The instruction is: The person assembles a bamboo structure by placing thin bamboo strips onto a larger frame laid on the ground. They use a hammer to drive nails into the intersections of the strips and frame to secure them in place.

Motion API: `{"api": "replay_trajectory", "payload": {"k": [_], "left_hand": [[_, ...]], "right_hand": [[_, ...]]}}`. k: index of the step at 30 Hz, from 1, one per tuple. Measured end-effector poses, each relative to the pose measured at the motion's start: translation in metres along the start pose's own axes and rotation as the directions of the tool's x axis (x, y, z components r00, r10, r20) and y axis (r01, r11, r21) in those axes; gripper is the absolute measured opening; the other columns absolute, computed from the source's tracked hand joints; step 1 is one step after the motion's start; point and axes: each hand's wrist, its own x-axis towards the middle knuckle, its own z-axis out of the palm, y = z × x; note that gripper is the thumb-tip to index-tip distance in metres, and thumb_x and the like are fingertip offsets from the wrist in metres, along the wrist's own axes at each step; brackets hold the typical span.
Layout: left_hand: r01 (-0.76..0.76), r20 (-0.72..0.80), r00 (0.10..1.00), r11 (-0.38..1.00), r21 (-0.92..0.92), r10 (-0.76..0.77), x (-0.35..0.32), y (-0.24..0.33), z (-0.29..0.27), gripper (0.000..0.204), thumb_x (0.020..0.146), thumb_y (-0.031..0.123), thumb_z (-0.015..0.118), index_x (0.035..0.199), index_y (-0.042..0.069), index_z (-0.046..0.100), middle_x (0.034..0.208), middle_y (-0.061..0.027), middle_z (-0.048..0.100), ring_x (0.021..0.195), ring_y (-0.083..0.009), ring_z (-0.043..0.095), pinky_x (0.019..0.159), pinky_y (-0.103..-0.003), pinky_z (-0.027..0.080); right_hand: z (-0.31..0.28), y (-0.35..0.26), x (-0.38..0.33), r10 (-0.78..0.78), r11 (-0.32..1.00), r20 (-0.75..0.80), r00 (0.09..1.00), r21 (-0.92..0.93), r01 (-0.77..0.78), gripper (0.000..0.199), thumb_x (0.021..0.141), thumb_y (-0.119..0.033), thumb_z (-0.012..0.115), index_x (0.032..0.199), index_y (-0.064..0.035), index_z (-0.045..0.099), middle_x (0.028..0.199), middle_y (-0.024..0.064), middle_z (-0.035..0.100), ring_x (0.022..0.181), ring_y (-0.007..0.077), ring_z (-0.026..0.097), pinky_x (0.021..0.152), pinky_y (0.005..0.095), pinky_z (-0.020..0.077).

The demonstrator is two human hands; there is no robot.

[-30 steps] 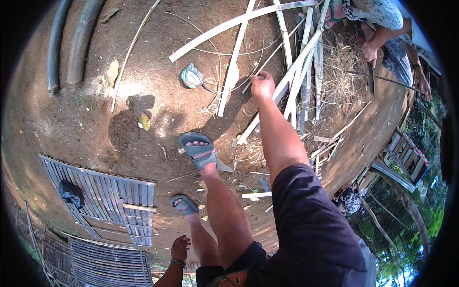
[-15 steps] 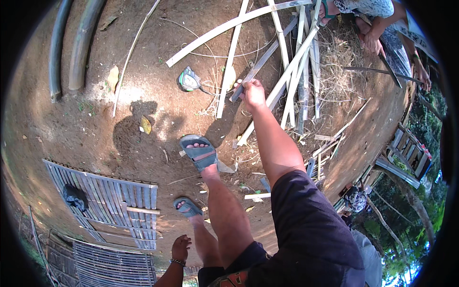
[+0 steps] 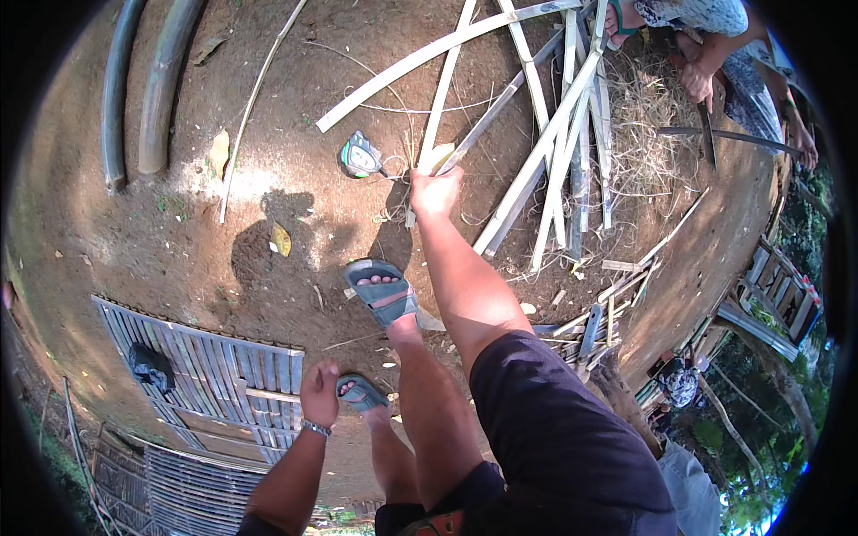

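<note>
While a slatted bamboo panel [image 3: 206, 350] lies at eight o'clock, a pile of split strips [image 3: 555, 125] fans out around one o'clock. One greyish strip [image 3: 492, 116] reaches down to twelve o'clock, where the right hand [image 3: 436, 189] appears closed around its near end. Gripping clear of possibly sharp edges and pulling along its length should limit snagging. At seven o'clock the left hand [image 3: 320, 393], blurred, is loosely curled, with nothing visibly held. On the panel, a black bundle [image 3: 151, 368], perhaps a bag, hides any contents.

Outdr work yd: dirt grnd [image 3: 134, 237], bamboo strips [image 3: 547, 143], trees [image 3: 786, 393].
</note>
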Motion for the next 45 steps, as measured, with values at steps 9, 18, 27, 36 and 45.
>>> {"api": "replay_trajectory", "payload": {"k": [9, 18, 27, 36, 45], "left_hand": [[-0.603, 0.099, 0.613, 0.382, 0.700, 0.784, 0.279, 0.300, 0.111, 0.048, 0.091, 0.022, 0.069, 0.135, 0.005, 0.059, 0.137, -0.0196, 0.060, 0.129, -0.0341, 0.056, 0.110, -0.045, 0.044], [-0.474, 0.303, 0.786, 0.210, 0.855, 0.539, 0.285, 0.364, 0.173, 0.041, 0.089, 0.021, 0.070, 0.128, 0.011, 0.065, 0.136, -0.0147, 0.060, 0.132, -0.0350, 0.052, 0.109, -0.051, 0.042], [-0.467, 0.427, 0.857, 0.782, 0.413, 0.287, 0.201, 0.374, 0.135, 0.033, 0.098, 0.009, 0.058, 0.129, -0.001, 0.054, 0.100, -0.0111, 0.073, 0.076, -0.0170, 0.071, 0.065, -0.030, 0.057], [-0.057, 0.498, 0.857, 0.986, -0.158, 0.130, 0.012, 0.325, 0.084, 0.036, 0.101, 0.011, 0.052, 0.137, 0.004, 0.052, 0.100, -0.0127, 0.074, 0.056, -0.0084, 0.054, 0.052, -0.024, 0.046], [0.108, 0.305, 0.952, 0.943, -0.316, -0.007, -0.190, 0.109, -0.062, 0.026, 0.106, 0.017, 0.049, 0.130, 0.008, 0.052, 0.099, -0.0092, 0.070, 0.062, -0.0120, 0.055, 0.052, -0.028, 0.046]], "right_hand": [[-0.013, -0.009, -0.012, -0.090, 0.978, 0.110, 0.990, 0.195, 0.068, 0.052, 0.073, -0.009, 0.079, 0.114, 0.0010, 0.048, 0.101, 0.0220, 0.068, 0.095, 0.0352, 0.070, 0.092, 0.0424, 0.0528], [-0.059, -0.046, -0.045, -0.033, 0.961, 0.146, 0.989, 0.275, -0.009, 0.048, 0.073, -0.013, 0.080, 0.109, -0.0006, 0.051, 0.092, 0.0154, 0.069, 0.088, 0.0283, 0.070, 0.086, 0.0405, 0.0535], [-0.113, -0.091, -0.090, -0.051, 0.907, 0.271, 0.961, 0.415, -0.068, 0.031, 0.078, -0.008, 0.072, 0.104, -0.0023, 0.055, 0.084, 0.0040, 0.063, 0.075, 0.0142, 0.061, 0.069, 0.0330, 0.0507], [-0.247, -0.119, -0.182, -0.115, 0.449, 0.600, 0.791, 0.742, -0.498, 0.015, 0.087, -0.004, 0.055, 0.101, -0.0087, 0.054, 0.075, 0.0007, 0.054, 0.060, 0.0098, 0.050, 0.050, 0.0288, 0.0411], [-0.299, 0.012, -0.413, -0.340, 0.865, 0.609, 0.717, 0.501, -0.016, 0.034, 0.089, -0.009, 0.057, 0.121, 0.0005, 0.050, 0.094, 0.0080, 0.058, 0.074, 0.0172, 0.062, 0.064, 0.0359, 0.0515]]}}
